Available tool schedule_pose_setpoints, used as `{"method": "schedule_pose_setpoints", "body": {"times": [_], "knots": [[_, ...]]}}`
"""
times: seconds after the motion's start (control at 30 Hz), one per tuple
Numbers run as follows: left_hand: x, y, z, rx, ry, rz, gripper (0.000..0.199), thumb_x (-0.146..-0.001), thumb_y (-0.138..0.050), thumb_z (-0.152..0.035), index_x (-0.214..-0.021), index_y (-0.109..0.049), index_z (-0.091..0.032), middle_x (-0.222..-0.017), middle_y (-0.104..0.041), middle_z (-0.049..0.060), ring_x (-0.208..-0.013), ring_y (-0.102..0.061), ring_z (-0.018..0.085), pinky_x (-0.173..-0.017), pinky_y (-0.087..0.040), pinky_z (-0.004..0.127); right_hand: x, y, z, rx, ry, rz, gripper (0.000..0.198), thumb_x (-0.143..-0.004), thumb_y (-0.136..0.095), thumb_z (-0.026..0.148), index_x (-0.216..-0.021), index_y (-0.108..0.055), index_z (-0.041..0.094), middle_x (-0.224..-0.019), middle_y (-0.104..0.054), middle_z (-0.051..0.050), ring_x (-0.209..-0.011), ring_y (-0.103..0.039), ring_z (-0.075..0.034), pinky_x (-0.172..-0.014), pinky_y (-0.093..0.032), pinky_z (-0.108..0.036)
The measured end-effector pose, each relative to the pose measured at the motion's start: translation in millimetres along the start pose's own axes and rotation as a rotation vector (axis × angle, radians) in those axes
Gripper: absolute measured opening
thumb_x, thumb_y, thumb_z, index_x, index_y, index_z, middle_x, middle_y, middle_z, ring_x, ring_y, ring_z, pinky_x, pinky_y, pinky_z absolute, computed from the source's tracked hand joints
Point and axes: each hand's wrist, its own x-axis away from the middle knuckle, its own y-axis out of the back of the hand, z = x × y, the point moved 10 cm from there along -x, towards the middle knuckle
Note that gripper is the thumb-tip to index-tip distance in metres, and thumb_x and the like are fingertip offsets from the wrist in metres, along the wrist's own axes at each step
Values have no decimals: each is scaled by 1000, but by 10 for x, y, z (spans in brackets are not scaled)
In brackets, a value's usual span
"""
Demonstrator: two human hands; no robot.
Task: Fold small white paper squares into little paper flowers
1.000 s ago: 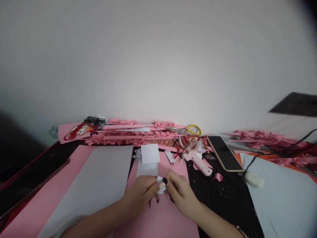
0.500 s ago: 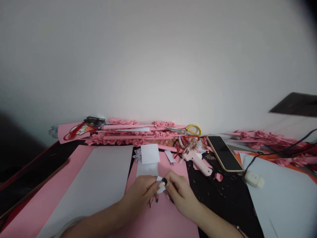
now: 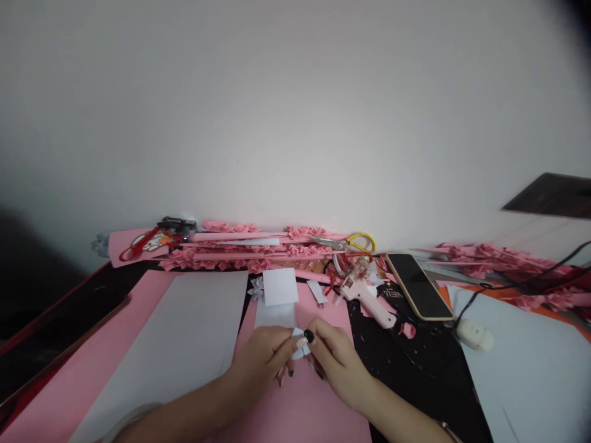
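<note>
A small folded piece of white paper (image 3: 298, 353) is pinched between both hands, above a pink paper sheet (image 3: 300, 406). My left hand (image 3: 265, 357) is closed on its left side, the thumb lying over it. From the right, my right hand (image 3: 333, 357) grips the other edge between thumb and forefinger. The fingers cover much of the paper, so its full shape is hidden. Just beyond the hands lie white paper squares (image 3: 281, 287), with a small pale folded-paper flower (image 3: 257, 288) at their left.
A pink glue gun (image 3: 369, 301), a phone (image 3: 418, 286) and a white earbud-style case (image 3: 474, 334) lie to the right. Yellow-handled scissors (image 3: 360, 242) rest among pink paper flower stems (image 3: 258, 253) along the wall. Large white sheets (image 3: 175, 344) flank the hands.
Both hands stay in nearly the same place. The right thumb has shifted slightly on the white paper; nothing was picked up or let go.
</note>
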Motion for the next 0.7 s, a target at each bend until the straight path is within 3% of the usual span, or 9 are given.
{"method": "schedule_pose_setpoints", "body": {"times": [0.27, 0.7], "knots": [[-6, 3, -24, 11, -10, 4, 39, -85, -37, -37, -54, -48, -16, -44, -41, -5, -38, -41, 8, -40, -35, 17, -16, -5, 24, -86, 9, 23, 31, -90, -36, 40, -71, -43, 17, -51, -40, 5, -41, -33, -7, -40, -25, -20], [0, 15, 7, 7, 18, -5, 42, -85, -37, -41, -53, -47, -17, -42, -41, -5, -38, -43, 9, -40, -34, 18, -12, -37, 35, 29, 36, 67, 23, -90, -38, 25, -69, -42, 17, -54, -44, 5, -45, -38, -7, -44, -30, -19]]}}
